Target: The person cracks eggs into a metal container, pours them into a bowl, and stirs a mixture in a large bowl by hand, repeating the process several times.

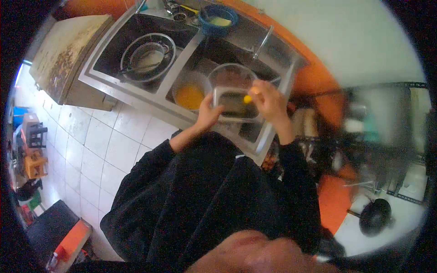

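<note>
My left hand grips the left side of a clear rectangular container, tilted over the right sink basin. My right hand is closed at the container's right edge, its fingers pinched around a small bright yellow thing whose kind is too blurred to name. Just left of the container sits a whitish tub with orange contents. Behind the container stands a round clear bowl, its lower part hidden by the container.
In the left basin lies a round colander-like vessel with a smaller bowl inside. A blue basin stands on the back ledge near a faucet. A worn cabinet is left of the sink; a black pan hangs or lies at right.
</note>
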`<action>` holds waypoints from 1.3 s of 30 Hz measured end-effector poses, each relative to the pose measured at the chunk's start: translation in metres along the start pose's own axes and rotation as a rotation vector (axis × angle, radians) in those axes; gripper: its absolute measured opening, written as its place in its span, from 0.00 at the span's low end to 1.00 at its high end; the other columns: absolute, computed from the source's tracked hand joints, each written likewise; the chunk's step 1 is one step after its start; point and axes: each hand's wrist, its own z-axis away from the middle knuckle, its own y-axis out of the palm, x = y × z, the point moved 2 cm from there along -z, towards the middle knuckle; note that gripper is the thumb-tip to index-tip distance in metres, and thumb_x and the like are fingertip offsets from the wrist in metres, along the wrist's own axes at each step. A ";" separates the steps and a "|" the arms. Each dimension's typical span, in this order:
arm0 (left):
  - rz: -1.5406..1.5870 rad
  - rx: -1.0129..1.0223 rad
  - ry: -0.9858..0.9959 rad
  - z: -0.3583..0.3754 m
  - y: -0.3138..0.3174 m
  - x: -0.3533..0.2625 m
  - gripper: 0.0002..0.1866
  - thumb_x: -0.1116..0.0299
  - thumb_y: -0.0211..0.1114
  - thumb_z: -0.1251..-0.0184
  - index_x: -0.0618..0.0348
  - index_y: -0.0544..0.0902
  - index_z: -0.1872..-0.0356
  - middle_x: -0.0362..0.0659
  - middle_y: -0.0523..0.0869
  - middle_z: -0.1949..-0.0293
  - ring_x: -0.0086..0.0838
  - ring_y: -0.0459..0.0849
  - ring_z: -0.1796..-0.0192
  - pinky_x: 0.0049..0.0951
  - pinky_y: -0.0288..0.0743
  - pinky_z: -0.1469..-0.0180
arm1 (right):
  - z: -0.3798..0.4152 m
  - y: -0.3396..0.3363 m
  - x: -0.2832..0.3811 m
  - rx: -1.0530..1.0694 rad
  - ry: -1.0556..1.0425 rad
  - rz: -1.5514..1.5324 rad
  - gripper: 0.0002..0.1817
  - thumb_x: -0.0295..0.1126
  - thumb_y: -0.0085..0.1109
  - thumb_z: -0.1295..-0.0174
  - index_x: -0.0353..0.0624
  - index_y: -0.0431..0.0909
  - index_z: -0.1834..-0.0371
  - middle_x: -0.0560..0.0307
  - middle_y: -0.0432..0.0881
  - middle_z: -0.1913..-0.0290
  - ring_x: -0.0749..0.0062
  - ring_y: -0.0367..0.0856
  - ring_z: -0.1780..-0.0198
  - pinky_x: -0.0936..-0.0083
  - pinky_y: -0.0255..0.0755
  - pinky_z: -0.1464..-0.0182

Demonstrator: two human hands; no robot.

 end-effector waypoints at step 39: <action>-1.227 -0.256 0.745 -0.015 -0.124 -0.024 0.11 0.75 0.63 0.49 0.49 0.76 0.64 0.48 0.67 0.36 0.24 0.81 0.72 0.23 0.71 0.81 | 0.134 0.148 -0.179 0.096 0.934 -0.168 0.27 0.45 0.60 0.43 0.40 0.68 0.45 0.46 0.73 0.46 0.54 0.71 0.44 0.61 0.63 0.43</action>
